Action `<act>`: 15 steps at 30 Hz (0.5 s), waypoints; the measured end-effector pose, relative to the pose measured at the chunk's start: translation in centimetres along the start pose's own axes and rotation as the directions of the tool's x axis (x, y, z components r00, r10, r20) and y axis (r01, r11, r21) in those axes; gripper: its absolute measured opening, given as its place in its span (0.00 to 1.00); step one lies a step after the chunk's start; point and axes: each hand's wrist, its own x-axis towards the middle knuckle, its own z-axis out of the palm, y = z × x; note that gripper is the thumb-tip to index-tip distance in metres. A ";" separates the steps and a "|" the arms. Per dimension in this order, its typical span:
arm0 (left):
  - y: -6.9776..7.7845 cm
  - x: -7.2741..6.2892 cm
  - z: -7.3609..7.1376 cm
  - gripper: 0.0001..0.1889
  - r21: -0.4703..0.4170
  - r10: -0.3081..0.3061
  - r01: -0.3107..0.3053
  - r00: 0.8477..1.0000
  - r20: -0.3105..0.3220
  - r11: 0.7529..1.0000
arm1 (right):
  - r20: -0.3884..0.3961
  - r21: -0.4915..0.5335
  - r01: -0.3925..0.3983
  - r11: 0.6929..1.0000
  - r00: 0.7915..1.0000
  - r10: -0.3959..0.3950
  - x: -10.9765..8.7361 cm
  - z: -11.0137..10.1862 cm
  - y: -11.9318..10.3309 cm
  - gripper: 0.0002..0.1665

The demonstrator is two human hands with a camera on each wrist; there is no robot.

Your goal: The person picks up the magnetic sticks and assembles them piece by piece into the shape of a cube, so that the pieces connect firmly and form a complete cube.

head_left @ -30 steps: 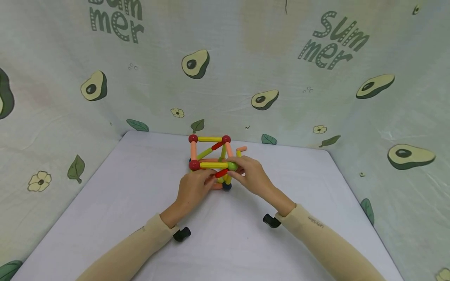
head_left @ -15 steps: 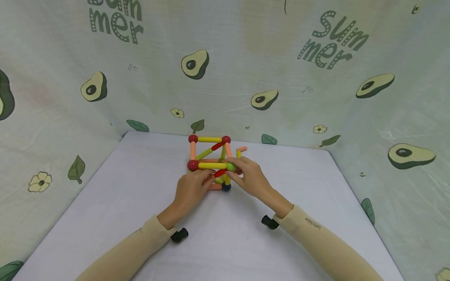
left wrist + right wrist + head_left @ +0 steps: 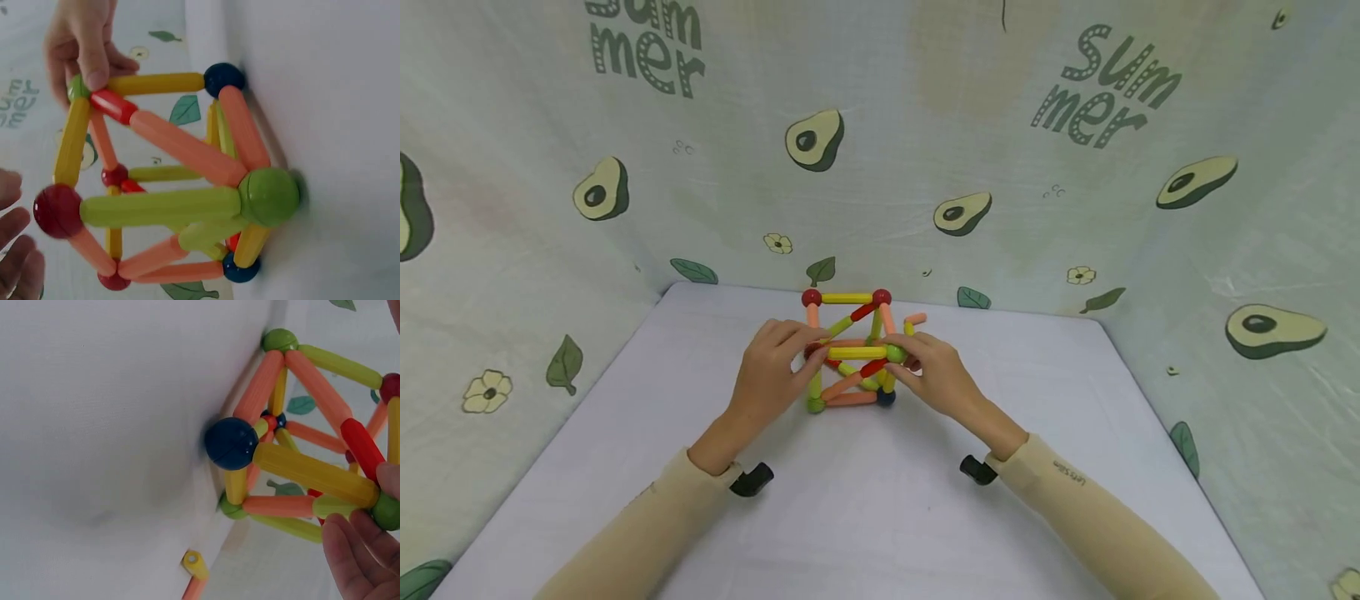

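Note:
A cube-shaped frame of coloured magnetic rods and balls stands on the table, with a yellow rod [image 3: 856, 353] along its top front edge. My right hand [image 3: 931, 371] grips the green ball [image 3: 896, 353] at the top front right corner; in the right wrist view its thumb and fingers lie around that ball. My left hand [image 3: 771, 367] is at the top front left corner, partly covering the red ball [image 3: 58, 210] there. The left wrist view shows its fingers spread just beside the ball, with a gap. A red and orange diagonal [image 3: 181, 142] crosses the front face down to the lower green ball [image 3: 270, 197].
Behind my right hand lie a loose orange rod [image 3: 916, 317] and a short yellow rod [image 3: 195, 564], end to end. The white table [image 3: 880, 517] meets a hanging cloth [image 3: 880, 167] with avocado prints at the back and sides.
My left hand has moved from the front diagonal up and left to the red corner ball, uncovering the front face. My right hand keeps its hold on the green ball.

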 end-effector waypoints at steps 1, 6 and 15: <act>-0.6 0.2 -0.2 0.12 -0.025 -0.006 0.007 1.000 0.026 1.000 | 0.002 -0.001 -0.002 1.000 1.000 0.002 0.0 -0.1 0.1 0.27; -3.3 0.5 -0.4 0.08 -0.162 -0.022 0.053 0.982 0.188 0.985 | 0.018 -0.001 -0.001 1.000 1.000 0.001 0.1 -0.3 0.4 0.27; -9.0 4.0 0.9 0.17 -0.211 -0.130 0.194 0.951 0.282 0.958 | 0.030 -0.004 -0.021 1.000 0.999 0.021 0.1 -0.3 0.7 0.27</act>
